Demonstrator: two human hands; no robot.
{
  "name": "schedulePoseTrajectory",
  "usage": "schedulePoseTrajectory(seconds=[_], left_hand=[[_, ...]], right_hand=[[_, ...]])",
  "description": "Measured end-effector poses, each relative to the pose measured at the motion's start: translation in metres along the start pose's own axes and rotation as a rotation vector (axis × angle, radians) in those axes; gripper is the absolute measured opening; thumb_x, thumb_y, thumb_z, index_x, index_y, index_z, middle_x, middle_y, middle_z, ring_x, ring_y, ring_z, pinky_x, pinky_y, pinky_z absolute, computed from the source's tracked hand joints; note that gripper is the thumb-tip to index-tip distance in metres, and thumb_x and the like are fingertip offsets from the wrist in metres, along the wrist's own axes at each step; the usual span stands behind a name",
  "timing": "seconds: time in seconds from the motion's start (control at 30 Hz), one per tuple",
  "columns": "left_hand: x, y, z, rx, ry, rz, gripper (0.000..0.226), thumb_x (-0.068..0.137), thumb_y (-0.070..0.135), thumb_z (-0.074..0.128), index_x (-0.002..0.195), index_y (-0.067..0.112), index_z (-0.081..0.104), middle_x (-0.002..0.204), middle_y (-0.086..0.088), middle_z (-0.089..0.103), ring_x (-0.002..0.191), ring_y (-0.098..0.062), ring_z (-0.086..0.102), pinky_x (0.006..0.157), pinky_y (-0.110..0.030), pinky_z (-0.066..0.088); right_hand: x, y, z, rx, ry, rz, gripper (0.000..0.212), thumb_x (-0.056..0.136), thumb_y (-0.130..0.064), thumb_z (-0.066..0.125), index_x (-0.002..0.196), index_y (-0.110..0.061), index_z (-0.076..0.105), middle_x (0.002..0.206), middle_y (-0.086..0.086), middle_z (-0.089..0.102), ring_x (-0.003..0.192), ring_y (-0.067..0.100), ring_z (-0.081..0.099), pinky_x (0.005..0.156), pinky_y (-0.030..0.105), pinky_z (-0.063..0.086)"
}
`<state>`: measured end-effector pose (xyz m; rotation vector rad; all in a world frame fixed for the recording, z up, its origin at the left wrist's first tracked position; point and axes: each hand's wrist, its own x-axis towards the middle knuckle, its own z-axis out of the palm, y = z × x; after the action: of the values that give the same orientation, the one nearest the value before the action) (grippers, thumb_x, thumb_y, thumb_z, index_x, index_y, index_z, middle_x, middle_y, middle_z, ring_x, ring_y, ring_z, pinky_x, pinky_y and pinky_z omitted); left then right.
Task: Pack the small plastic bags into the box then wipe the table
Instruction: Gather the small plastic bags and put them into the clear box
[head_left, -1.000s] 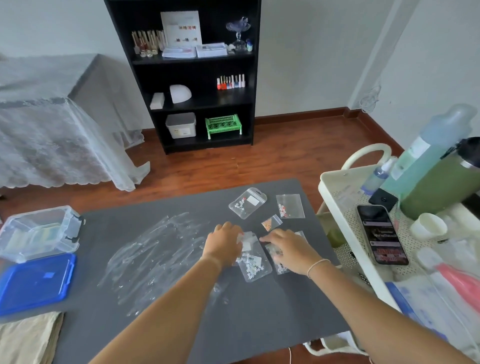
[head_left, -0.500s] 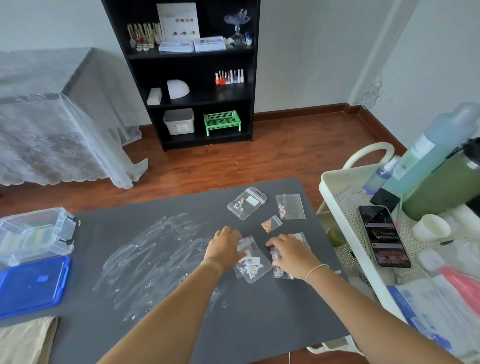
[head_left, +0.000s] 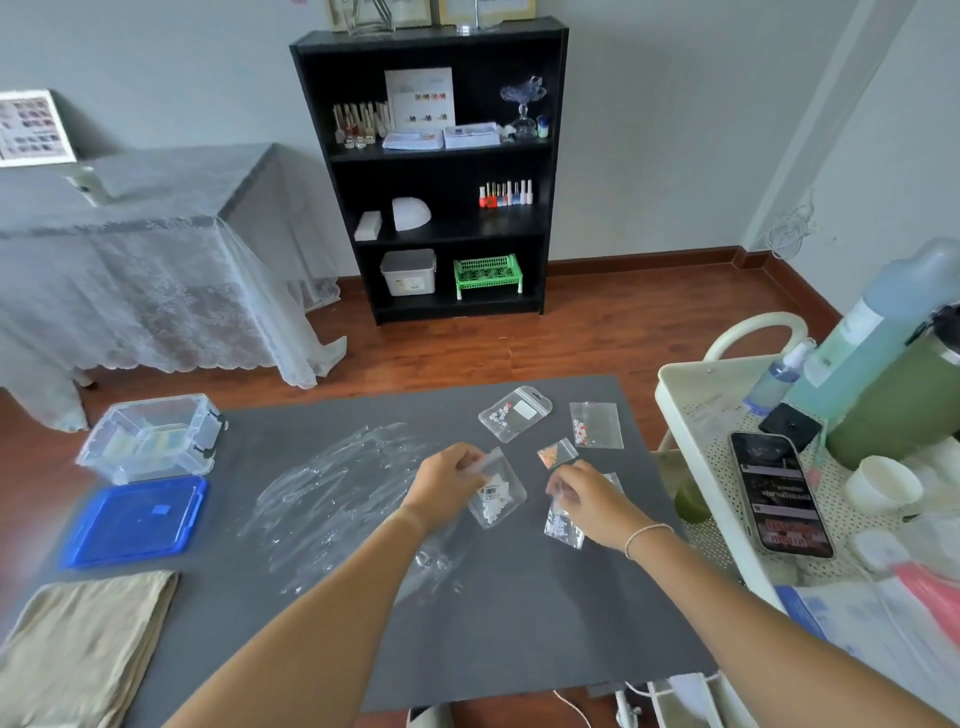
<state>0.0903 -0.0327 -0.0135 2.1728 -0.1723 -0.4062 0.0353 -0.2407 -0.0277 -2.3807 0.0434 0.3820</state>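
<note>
Bags: five or so small clear zip bags on right half of grey table (head_left: 519, 623), none in box
Cloth (head_left: 78, 649): beige, folded, near left corner of table, nearest thing in view
Right hand (head_left: 589, 501): fingers pinched on top edge of beads bag (head_left: 563, 527), bag hangs down to the table
Left hand (head_left: 447, 480): fingers closed on top strip of label bag (head_left: 496, 501), white bits and barcode sticker inside, bag partly lifted
Hidden bag (head_left: 614, 480): only an edge shows behind right hand, contents cannot tell
Smear (head_left: 332, 493): whitish streaky patch on table, left of left hand
Lid (head_left: 135, 519): blue, flat on table, left edge, just in front of box
Box (head_left: 150, 436): clear plastic, open, far left corner of table, pale coloured stuff inside
Orange bag (head_left: 557, 453): tiny, lying flat just beyond the hands
Hang-hole bag (head_left: 514, 413): flat, farther back, white label
Red bag (head_left: 596, 425): flat, right of hang-hole bag, near far right edge
Cart (head_left: 685, 395): white, right of table, holds phone (head_left: 779, 493) and bottles
Shelf (head_left: 431, 171): black, against far wall
</note>
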Motion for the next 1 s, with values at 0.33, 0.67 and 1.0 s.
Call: schedulePoseTrajectory(seconds=[0.33,0.67,1.0], left_hand=[[-0.051,-0.007,-0.105,-0.178,0.319,-0.049,0.012,0.082,0.018,0.065,0.093,0.014,0.061,0.082,-0.003,0.058,0.068,-0.020,0.054,0.070,-0.038,0.053],[-0.047,-0.088,-0.250,-0.246,0.481,-0.093,0.013,0.084,0.003,0.059,0.095,0.009,0.055,0.078,-0.004,0.053,0.070,-0.022,0.055,0.064,-0.034,0.053],[-0.011,-0.180,-0.380,-0.147,0.435,-0.169,0.016,0.087,0.003,0.050,0.099,0.013,0.052,0.088,-0.005,0.053,0.071,-0.019,0.060,0.057,-0.024,0.051]], right_hand=[[0.014,-0.093,0.016,0.179,0.115,-0.148,0.021,0.088,-0.001,0.044,0.092,-0.012,0.061,0.102,0.010,0.060,0.089,0.025,0.054,0.075,0.034,0.045],[0.076,-0.223,0.082,0.300,0.179,-0.195,0.013,0.086,-0.012,0.054,0.076,-0.020,0.056,0.072,-0.011,0.057,0.072,0.022,0.056,0.064,0.032,0.045],[0.157,-0.339,0.164,0.384,0.211,-0.220,0.019,0.083,-0.012,0.058,0.071,-0.025,0.052,0.071,-0.010,0.056,0.071,0.012,0.052,0.061,0.024,0.041]])
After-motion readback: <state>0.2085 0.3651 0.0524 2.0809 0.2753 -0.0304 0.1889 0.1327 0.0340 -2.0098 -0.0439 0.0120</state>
